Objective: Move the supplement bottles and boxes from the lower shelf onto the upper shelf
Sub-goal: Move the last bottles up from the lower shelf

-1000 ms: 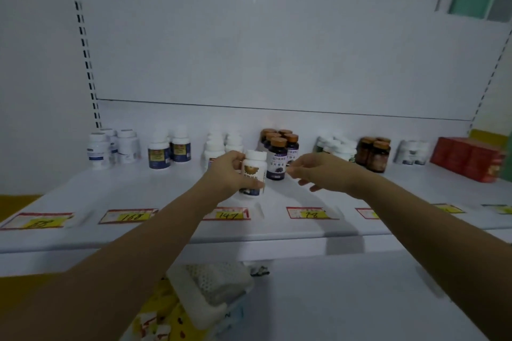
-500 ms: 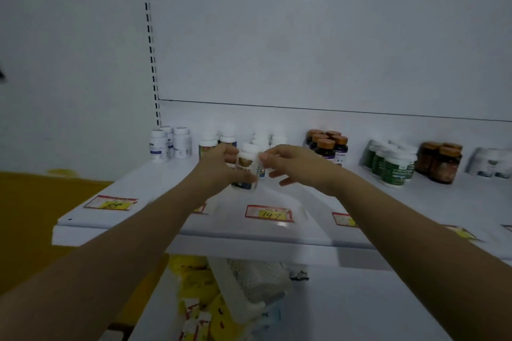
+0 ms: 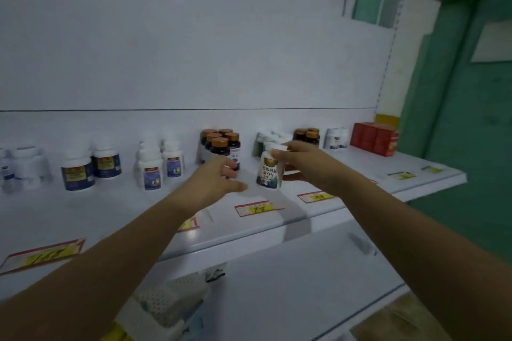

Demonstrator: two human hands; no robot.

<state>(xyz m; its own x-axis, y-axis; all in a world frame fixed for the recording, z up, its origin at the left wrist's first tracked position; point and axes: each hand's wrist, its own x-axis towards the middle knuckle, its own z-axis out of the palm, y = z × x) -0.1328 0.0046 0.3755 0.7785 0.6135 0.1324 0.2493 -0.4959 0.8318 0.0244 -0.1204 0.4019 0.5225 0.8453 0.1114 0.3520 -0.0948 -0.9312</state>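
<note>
My right hand [image 3: 303, 159] grips a white supplement bottle [image 3: 270, 170] with a dark printed label, held upright just above the upper shelf [image 3: 83, 213]. Just left of the bottle, my left hand [image 3: 219, 177] hangs with loose fingers and holds nothing. Behind the hands stand amber-capped dark bottles [image 3: 220, 144], white bottles with blue labels [image 3: 91, 165], more white bottles [image 3: 159, 163], green-labelled ones [image 3: 263, 140] and red boxes [image 3: 374, 137] at the far right.
Red and yellow price tags [image 3: 255, 207] line the shelf's front edge. Below it a lower white shelf [image 3: 291, 279] shows, with a white mesh packet and yellow items [image 3: 166, 304] at its left. A green wall [image 3: 465, 119] stands to the right.
The white bottle has passed from my left hand to my right hand and moved right along the shelf. My left hand has let go. The view has swung to the right.
</note>
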